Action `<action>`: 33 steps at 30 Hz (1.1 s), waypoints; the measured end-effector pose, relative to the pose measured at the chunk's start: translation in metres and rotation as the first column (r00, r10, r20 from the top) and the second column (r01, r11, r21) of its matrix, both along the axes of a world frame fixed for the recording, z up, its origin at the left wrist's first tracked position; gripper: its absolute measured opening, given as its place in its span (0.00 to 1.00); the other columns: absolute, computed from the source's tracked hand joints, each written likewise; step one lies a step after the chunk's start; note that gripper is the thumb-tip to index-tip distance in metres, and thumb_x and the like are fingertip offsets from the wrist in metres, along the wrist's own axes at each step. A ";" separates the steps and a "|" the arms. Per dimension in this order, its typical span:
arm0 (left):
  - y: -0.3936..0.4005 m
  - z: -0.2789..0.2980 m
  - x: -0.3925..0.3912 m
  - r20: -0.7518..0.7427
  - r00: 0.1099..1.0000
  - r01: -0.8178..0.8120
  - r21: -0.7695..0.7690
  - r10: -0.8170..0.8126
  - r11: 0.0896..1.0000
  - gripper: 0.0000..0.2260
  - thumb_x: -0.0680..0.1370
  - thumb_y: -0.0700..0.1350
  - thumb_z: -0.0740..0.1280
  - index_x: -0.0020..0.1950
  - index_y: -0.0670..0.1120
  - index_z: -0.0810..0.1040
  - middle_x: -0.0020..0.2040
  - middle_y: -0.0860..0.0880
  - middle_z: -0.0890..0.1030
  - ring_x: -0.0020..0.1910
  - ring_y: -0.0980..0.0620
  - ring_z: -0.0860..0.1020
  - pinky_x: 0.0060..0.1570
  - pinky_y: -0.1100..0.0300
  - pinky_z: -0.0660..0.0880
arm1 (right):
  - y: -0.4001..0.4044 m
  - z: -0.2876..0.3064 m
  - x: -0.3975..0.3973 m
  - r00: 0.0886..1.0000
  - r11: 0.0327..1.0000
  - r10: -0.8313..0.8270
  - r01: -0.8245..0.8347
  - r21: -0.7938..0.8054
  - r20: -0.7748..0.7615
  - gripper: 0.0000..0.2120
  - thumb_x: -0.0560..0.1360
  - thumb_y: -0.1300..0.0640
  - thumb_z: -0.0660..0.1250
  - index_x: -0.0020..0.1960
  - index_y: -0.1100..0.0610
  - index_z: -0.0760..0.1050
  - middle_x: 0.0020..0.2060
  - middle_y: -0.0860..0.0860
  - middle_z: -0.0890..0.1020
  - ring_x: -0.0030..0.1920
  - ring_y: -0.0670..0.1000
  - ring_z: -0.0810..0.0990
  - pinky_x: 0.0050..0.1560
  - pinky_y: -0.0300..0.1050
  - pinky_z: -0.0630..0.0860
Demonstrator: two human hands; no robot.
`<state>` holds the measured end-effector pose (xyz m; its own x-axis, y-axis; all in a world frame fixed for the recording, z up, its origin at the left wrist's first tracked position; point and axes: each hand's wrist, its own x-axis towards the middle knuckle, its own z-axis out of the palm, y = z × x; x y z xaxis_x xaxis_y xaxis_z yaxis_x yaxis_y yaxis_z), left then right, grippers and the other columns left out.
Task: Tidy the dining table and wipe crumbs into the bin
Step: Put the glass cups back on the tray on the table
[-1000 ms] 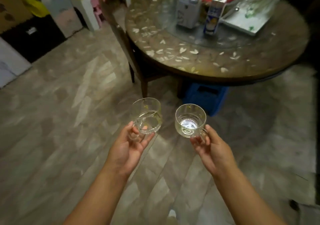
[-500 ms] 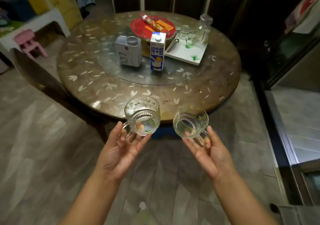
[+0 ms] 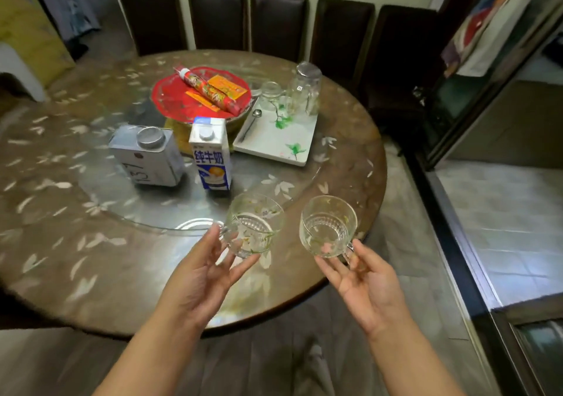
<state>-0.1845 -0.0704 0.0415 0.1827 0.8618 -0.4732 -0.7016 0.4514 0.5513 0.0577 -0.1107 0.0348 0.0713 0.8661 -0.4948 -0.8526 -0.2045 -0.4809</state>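
Head view: 1 wide-angle frame, looking down over both forearms at a round table.
Left hand: palm up, thumb and fingers pinching the handle of the left glass cup; the remaining fingers spread loosely beneath its base.
Left glass cup: clear, ribbed lower wall, faint floral print, mouth tilted toward the camera, held above the near part of the table.
Right hand: palm up, thumb and fingertips curled on the handle of the right glass cup.
Right glass cup: same ribbed clear glass with small flower marks, tilted, held at the table's near right rim.
Cup contents: cannot tell; both look see-through to the base.
Dining table: round, brown, glossy top with pale petal-shaped inlay marks.
Glass turntable: clear round disc on the table's centre.
Milk carton: upright on the turntable, white and blue, screw cap.
Grey carton: just beside the milk carton, flat-sided, grey round cap.
Red plate: round, carrying 1 red printed tube and flat yellow packets.
White tray: square, green leaf print, holding 1 metal spoon and upturned clear glasses.
Chairs: 5 dark padded backs in a row behind the table.
Floor: grey wood-look planks.
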 end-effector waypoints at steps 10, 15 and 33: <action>0.161 0.019 0.107 -0.472 0.850 -0.119 0.260 0.234 0.958 0.16 0.70 0.48 0.76 0.38 0.42 0.70 0.42 0.42 0.68 0.49 0.46 0.73 0.56 0.44 0.80 | 0.160 -0.018 0.099 0.995 0.994 0.102 -0.102 -0.036 -0.005 0.14 0.66 0.63 0.74 0.30 0.60 0.70 0.42 0.57 0.83 0.67 0.61 0.75 0.56 0.70 0.75; 0.215 0.019 0.127 -0.115 0.951 -0.280 0.087 0.289 0.956 0.09 0.70 0.49 0.71 0.39 0.44 0.79 0.54 0.42 0.78 0.59 0.44 0.80 0.45 0.47 0.82 | 0.229 -0.016 0.112 0.991 0.991 0.131 -0.131 -0.011 0.006 0.16 0.53 0.63 0.81 0.36 0.62 0.77 0.41 0.60 0.79 0.49 0.57 0.79 0.51 0.63 0.80; 0.308 -0.038 0.115 -0.140 0.936 -0.337 -0.085 0.323 0.938 0.05 0.80 0.42 0.64 0.48 0.45 0.80 0.48 0.47 0.85 0.51 0.52 0.84 0.47 0.50 0.83 | 0.434 -0.035 0.071 0.140 0.961 0.162 -0.248 -0.124 0.977 0.11 0.65 0.66 0.75 0.38 0.54 0.76 0.58 0.50 0.74 0.59 0.46 0.74 0.53 0.36 0.70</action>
